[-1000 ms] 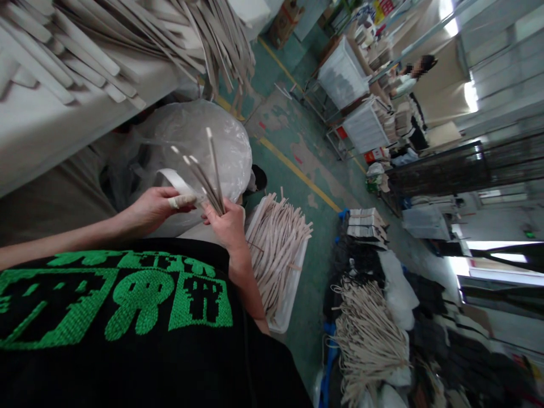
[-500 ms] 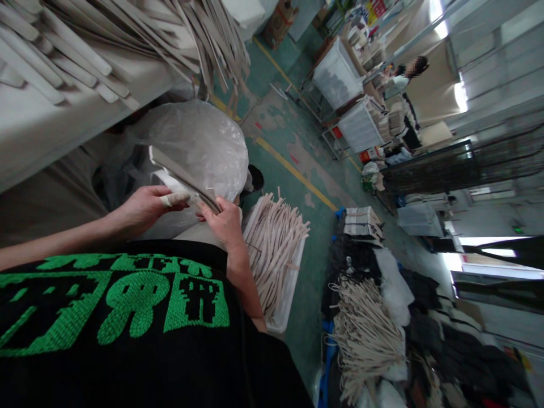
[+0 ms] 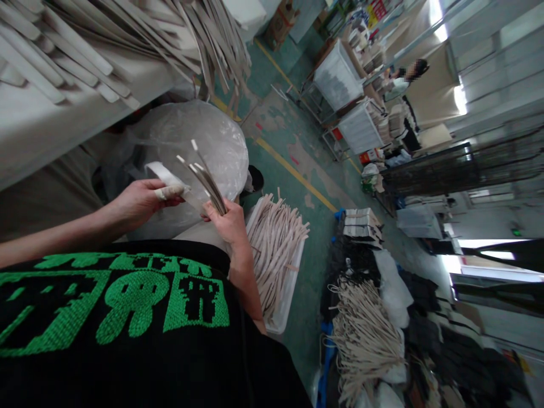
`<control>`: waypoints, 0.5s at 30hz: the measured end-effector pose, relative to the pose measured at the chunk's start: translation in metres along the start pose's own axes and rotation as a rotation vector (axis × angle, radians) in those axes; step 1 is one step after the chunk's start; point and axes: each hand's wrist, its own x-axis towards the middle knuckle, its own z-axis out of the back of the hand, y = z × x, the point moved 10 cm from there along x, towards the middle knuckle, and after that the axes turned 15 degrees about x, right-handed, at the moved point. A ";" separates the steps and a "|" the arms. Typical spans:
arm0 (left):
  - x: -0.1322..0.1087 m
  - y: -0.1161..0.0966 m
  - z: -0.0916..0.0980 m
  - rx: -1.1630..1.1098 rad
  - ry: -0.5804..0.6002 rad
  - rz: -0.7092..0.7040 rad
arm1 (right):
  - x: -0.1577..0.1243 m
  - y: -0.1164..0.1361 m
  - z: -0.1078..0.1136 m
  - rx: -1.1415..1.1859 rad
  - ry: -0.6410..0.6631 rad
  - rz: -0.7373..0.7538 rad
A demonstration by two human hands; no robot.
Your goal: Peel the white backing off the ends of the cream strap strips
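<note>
Writing first: green raised shapes (image 3: 131, 300) run in blocky rows across the black garment (image 3: 144, 368); cannot be read as words from this angle. Cardboard box (image 3: 280, 25) past the far end of the surface (image 3: 102, 122) carries dark print, too small to read; likewise the marks on a red and yellow item (image 3: 377, 10) at the top of the view. Position: the bundle of thin strips (image 3: 208, 180), grey-beige with pale cut ends, is off the surface, out from its long near edge and in front of the plastic-covered round item (image 3: 199, 127). It rises out of the right hand (image 3: 227, 221), ends fanned toward the upper left. Right hand: clenched around the lower part of the bundle, thumb and fingers closed on it. Left hand (image 3: 153, 195): wrapping (image 3: 165, 193) on one finger; thumb and fingers pinched on a white strip (image 3: 159, 171), which curls up and back beyond the knuckles. Hands near each other, apart. Wider strips (image 3: 80, 62) lie on the surface, some reaching its near edge; narrower ones (image 3: 221, 45) hang over its far end. White tray (image 3: 278, 327), full of loose pale strips (image 3: 276, 255), stands on the green floor (image 3: 317, 243) beside the right forearm.
</note>
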 end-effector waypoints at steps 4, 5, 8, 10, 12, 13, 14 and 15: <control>-0.001 0.004 -0.004 0.027 0.030 0.034 | -0.001 0.001 -0.002 0.003 -0.015 0.003; -0.002 0.005 -0.008 0.043 0.053 0.037 | -0.001 0.001 -0.004 -0.004 -0.015 0.006; -0.004 0.006 -0.010 0.048 0.068 0.055 | 0.002 0.007 0.001 0.025 -0.054 0.056; -0.006 0.008 -0.008 -0.001 0.076 0.116 | 0.005 0.008 0.015 0.075 -0.133 0.084; -0.009 0.013 -0.012 -0.053 0.132 0.200 | 0.008 0.004 0.024 0.119 -0.171 0.079; -0.012 0.015 -0.016 -0.069 0.180 0.239 | 0.010 0.002 0.023 0.137 -0.152 0.069; -0.016 0.017 -0.021 -0.080 0.231 0.269 | 0.012 -0.001 0.018 0.147 -0.107 0.060; -0.019 0.018 -0.026 -0.090 0.277 0.292 | 0.013 -0.003 0.010 0.156 -0.046 0.056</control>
